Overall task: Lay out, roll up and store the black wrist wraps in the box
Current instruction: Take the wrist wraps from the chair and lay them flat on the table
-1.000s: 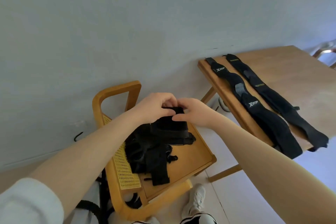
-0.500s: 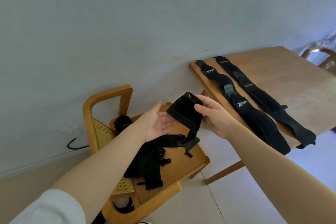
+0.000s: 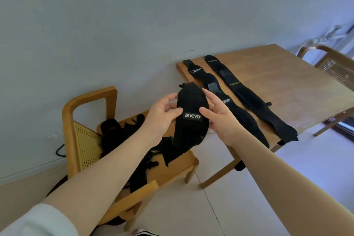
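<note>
A: Where does the wrap stand right now?

B: Both hands hold it in the air between the wooden chair (image 3: pixel 90 101) and the wooden table (image 3: pixel 298 86). The left hand (image 3: pixel 162 119) pinches the black wrist wrap (image 3: pixel 191 120) at its left edge, thumb on the front beside the white logo patch; the right hand (image 3: pixel 220 119) pinches the opposite edge, thumb on the front, fingers curled behind.

A: What could go wrong?

B: The lower end hangs loose toward the pile of black straps (image 3: pixel 134 149) on the chair seat. If that tail carries hook-and-loop, which I cannot tell from here, I judge it could snag on the pile and drag another strap up with it.

A: And at the table?

B: Two wraps, the inner wrap (image 3: pixel 226 101) and the outer wrap (image 3: pixel 249 97), lie flat side by side near the table's left edge, their near ends overhanging it. Laying a third one close could overlap the inner one or nudge an overhanging end off, I think.

A: Is the grip itself safe?

B: It is only a pinch at the two edges. The fabric looks soft, so a twist may stay in it and spoil a later roll.

A: The box?

B: Not in view.
</note>
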### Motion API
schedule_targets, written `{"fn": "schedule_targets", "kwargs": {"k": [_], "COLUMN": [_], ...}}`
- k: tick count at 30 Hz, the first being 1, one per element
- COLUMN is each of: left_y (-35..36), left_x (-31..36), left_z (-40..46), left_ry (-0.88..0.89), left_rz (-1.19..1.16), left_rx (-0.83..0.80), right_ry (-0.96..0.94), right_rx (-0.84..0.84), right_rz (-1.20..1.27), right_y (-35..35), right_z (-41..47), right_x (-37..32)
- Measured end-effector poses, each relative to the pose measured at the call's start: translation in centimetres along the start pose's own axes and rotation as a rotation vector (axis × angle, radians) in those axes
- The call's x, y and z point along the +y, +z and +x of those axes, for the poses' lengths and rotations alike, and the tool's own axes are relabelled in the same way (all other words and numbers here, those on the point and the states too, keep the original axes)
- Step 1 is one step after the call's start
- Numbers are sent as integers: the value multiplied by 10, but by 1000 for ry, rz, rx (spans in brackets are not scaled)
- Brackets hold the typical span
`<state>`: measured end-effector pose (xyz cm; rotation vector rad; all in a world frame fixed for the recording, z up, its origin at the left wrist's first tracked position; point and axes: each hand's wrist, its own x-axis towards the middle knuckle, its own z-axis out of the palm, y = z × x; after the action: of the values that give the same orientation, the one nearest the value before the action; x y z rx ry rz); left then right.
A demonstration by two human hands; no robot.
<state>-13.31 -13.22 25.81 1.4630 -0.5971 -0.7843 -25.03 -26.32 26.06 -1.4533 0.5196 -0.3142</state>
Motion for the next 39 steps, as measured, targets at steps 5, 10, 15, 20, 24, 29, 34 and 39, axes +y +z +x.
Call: {"fn": "schedule_targets", "kwargs": {"k": [5,10,15,20,24,29,34,39], "left_y": [63,131,198,258,301,342,363,346], "left_x": [4,3,-1,1,-2,-5,1,-29], "left_z": [-12,-13,-7,14,48,120,193,266], "left_ry": [-3,-23,-36,-96,-122,-174,-155,-188], "left_rz": [56,91,59,-23,-77,-112,68,425], "left_rx": [-125,-225,-280,-322,-342,-328,-379,-201], "right_ry": [23,68,77,39,77,116,116,89], "right_rx": [-12,-32,46,246,291,207,230,180], "right_rz": [42,180,182,74,80,118,-51,-180], "right_y": [-54,-126,-195,-254,-295,-350,-407,-437], "right_z": [-42,-81,-109,-111,-103,-73,-17,51], "right_x": [-3,-5,-6,-6,8,9,-32,-46]}}
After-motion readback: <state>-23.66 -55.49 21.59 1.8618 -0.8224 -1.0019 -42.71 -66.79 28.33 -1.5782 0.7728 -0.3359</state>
